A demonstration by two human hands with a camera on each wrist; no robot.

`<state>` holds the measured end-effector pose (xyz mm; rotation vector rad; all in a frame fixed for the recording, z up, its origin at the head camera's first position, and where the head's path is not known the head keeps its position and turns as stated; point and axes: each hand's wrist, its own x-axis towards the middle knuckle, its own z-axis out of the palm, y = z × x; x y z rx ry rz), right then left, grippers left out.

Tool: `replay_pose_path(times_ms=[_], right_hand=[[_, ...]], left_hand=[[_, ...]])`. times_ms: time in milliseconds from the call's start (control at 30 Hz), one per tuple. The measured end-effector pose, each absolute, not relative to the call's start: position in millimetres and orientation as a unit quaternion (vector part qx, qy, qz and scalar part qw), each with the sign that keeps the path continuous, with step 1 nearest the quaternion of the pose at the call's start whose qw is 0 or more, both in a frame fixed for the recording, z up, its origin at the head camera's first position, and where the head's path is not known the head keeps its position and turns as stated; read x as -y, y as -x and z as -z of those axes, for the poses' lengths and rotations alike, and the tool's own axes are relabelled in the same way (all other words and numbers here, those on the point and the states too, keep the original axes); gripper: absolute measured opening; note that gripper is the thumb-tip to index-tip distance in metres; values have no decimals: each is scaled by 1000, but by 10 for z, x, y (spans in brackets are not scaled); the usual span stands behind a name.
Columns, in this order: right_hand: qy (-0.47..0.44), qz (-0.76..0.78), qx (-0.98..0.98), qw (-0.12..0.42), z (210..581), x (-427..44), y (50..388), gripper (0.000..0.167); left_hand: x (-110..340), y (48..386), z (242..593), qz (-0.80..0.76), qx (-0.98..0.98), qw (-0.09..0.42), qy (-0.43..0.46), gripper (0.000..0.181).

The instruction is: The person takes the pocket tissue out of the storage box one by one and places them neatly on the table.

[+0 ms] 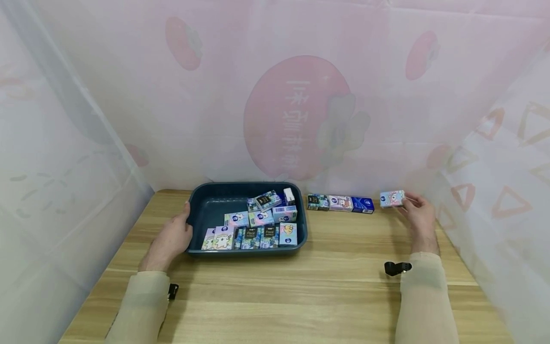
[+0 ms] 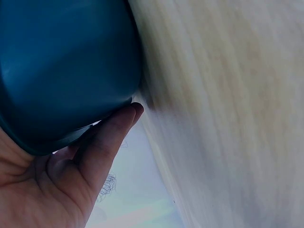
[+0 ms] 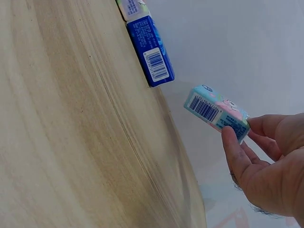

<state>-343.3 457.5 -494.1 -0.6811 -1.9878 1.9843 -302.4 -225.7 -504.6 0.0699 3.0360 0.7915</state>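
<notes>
My right hand (image 1: 420,220) pinches one end of a light blue and pink tissue pack (image 1: 391,198) near the table's back right; in the right wrist view the pack (image 3: 217,112) is tilted, its barcode side showing, between the thumb and fingers of the hand (image 3: 273,166). To its left, apart from it, three packs stand in a row: a dark floral one (image 1: 318,201), a pink and purple one (image 1: 340,203) and a dark blue one (image 1: 363,205). My left hand (image 1: 169,239) grips the left wall of a dark teal tray (image 1: 247,253), also seen in the left wrist view (image 2: 71,61).
Several tissue packs (image 1: 224,237) lie in the tray, mostly toward its right and front, some stacked. A pale printed curtain (image 1: 223,95) hangs behind and at both sides of the wooden table (image 1: 275,301).
</notes>
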Motion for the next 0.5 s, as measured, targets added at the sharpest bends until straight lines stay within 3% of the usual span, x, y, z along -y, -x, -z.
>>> replay_pose_path(times_ms=[267, 500], right_hand=[[236, -641, 722, 110, 4924, -4609, 3449, 55], [231, -652, 720, 51, 4915, -4619, 3435, 57]], left_hand=[[2244, 3025, 5031, -253, -967, 11, -16, 76], [2252, 3023, 5023, -256, -966, 13, -18, 76]])
